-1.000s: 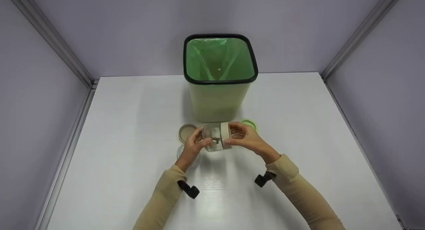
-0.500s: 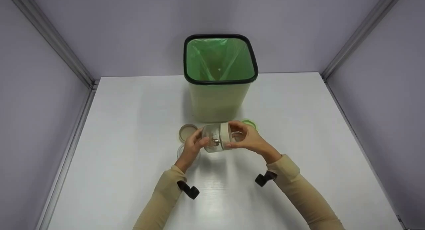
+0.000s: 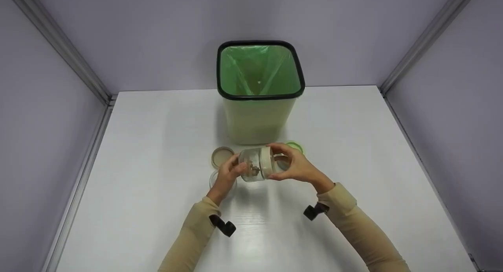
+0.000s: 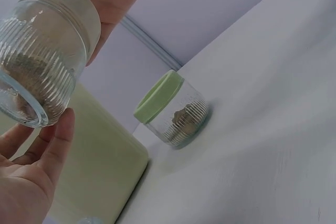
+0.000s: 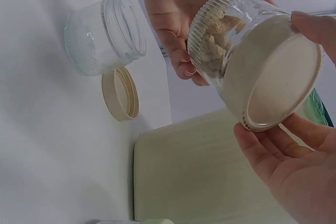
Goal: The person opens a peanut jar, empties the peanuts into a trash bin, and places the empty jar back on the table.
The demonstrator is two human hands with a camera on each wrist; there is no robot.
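Note:
Both hands hold a ribbed glass jar on its side above the table, just in front of the bin. Brownish crumbly bits lie inside it. My left hand grips the jar's base, thumb beside the glass. My right hand curls round the jar's beige lid, which faces the right wrist camera. The lid sits on the jar.
An open empty jar lies beside a loose beige lid under my left hand. A green-lidded jar with contents stands behind my right hand. The pale bin with a green liner stands at the back of the white table.
My right hand has turned a little round the beige lid and its wrist has drifted right. The jar and left hand have stayed almost in place.

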